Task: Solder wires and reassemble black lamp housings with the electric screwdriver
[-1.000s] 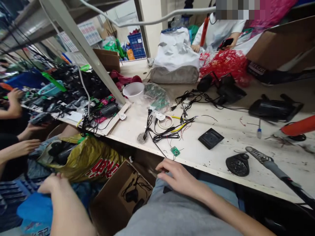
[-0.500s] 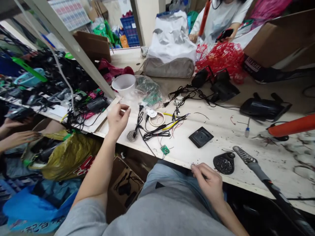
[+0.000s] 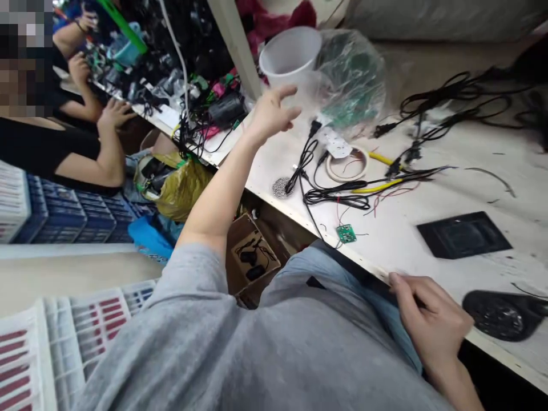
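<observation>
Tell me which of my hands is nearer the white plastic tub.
Left. Your left hand is at the near side of the tub; contact is unclear. Your right hand is farther right, by the front edge of the bench.

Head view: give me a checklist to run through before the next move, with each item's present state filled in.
1. Left hand free: ok; fingers spread, nothing visible in them.
2. Right hand free: cannot tell; curled fingers hide the palm.
3. Left hand clear of the white tub: cannot tell; they overlap in this view, so contact is unclear.
4. Green circuit board on the bench: ok; it lies near the front edge.
5. Black cable clear of the round mesh pad: not ok; part of it lies over the pad.
</observation>
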`<state>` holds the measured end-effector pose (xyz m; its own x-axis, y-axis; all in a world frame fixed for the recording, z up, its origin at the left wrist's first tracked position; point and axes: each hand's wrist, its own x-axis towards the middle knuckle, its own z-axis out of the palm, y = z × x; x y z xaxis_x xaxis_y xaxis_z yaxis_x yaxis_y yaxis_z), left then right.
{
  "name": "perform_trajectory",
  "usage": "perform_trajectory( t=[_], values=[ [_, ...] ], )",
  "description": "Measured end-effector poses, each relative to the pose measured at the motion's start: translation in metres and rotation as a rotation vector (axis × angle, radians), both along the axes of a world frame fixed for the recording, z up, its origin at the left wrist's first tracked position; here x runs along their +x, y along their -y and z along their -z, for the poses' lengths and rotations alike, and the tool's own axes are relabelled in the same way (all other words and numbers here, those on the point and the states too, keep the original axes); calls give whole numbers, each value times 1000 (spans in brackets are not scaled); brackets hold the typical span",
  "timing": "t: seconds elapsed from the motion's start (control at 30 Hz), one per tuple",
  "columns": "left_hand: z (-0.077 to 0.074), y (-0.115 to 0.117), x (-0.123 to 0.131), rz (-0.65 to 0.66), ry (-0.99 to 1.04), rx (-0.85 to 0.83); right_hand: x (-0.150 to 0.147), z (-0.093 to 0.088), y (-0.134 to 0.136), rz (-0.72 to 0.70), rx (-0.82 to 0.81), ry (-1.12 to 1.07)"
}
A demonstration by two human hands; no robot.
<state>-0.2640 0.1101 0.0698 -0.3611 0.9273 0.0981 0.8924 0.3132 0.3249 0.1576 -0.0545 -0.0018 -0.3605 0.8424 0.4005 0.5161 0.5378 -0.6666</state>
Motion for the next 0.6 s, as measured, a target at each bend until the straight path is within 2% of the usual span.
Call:
perform_trajectory(
  t=[0.07,0.13,0.2,0.23,0.3,0.4,0.5,0.6],
  values=[
    [-23,9,3,-19,99,7,-1,-2,-2,-18,-39,10],
    [-48,14,13,-4,36,71,-3,-4,-3,-25,-69,-3],
    [-65,7,28,43,-41,162,-5,-5,-3,-8,-93,-28],
    [-69,-2,40,90,-52,206,-7,-6,-3,4,-104,-36],
    [-67,-31,69,234,-27,277,-9,-6,-2,29,-131,-37],
    [-50,-91,134,503,28,317,-12,-2,-4,63,-149,-24],
    [-33,-147,209,733,56,268,-14,3,-8,102,-105,-37],
    [-26,-184,277,972,84,205,-14,5,-11,136,-60,-42]
  ],
)
